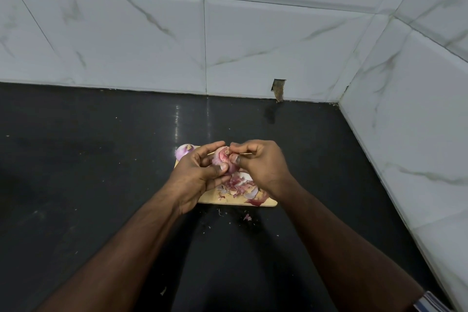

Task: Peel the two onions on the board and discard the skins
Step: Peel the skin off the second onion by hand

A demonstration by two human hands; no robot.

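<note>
Above a small wooden board, my left hand grips a red onion. My right hand pinches the onion's skin at its top end, thumb and forefinger closed on it. A second, pale purple onion lies at the board's far left corner, partly hidden by my left fingers. Loose purple and white skins are heaped on the board under my hands.
The board rests on a black countertop with a few skin scraps scattered in front of it. White marble-look tiled walls close off the back and the right side. A small chipped gap shows at the wall's base.
</note>
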